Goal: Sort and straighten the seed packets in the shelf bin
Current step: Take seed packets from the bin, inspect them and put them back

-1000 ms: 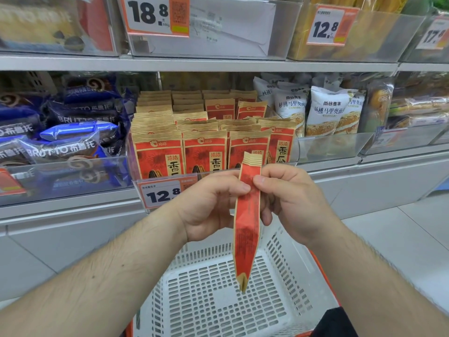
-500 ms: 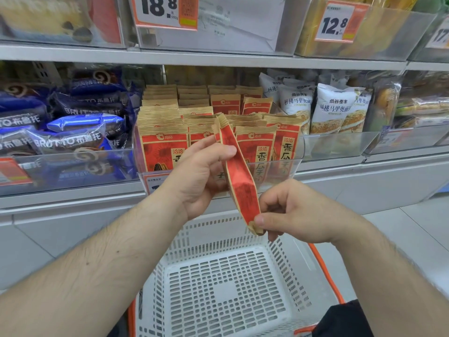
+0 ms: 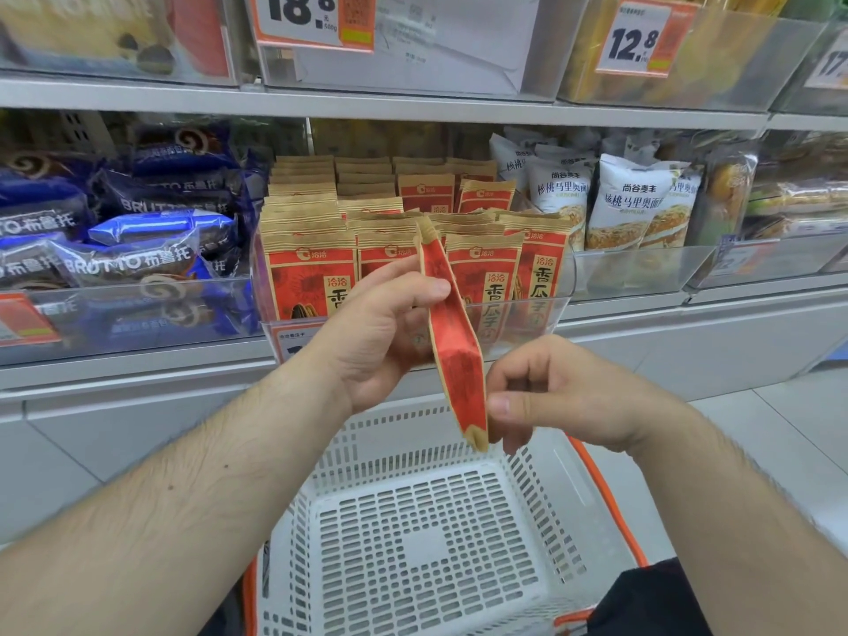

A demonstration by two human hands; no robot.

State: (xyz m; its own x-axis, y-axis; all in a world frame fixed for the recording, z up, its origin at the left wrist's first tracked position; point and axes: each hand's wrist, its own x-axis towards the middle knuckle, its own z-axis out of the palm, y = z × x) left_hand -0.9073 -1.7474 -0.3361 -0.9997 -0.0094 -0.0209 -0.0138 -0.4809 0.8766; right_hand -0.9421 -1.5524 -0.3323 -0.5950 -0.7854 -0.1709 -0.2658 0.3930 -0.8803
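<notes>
From the head camera, my only view, I have one seed packet (image 3: 452, 332) between both hands, seen nearly edge-on. Its long axis runs steeply, top end tipped away from me toward the shelf bin (image 3: 518, 309), bottom end hanging toward the white basket (image 3: 413, 543) below. My left hand (image 3: 381, 332) grips the upper half: the thumb presses the near face, the other fingers are curled behind it. My right hand (image 3: 564, 397) pinches the bottom corner between thumb and forefinger, the remaining fingers loosely curled.

The bin lies straight ahead of and just above the left fingers, so I judge the left hand the nearer one for feeding the packet in. The packet's top edge already overlaps the front row of packets (image 3: 482, 268) in the picture, though I cannot tell whether it touches them. The coming move, as I read it, turns on swinging that long axis upright and facing the print forward to match the row.

Writing I can read: the row carries "洽洽" and "香瓜子". Blue packs (image 3: 128, 263) off the left fingers read "BRUTO 布鲁托". White bags (image 3: 628, 204) beyond the right fingers read "尚谷麦丰". Price tags (image 3: 635, 36) above show "18.8" and "12.8".
</notes>
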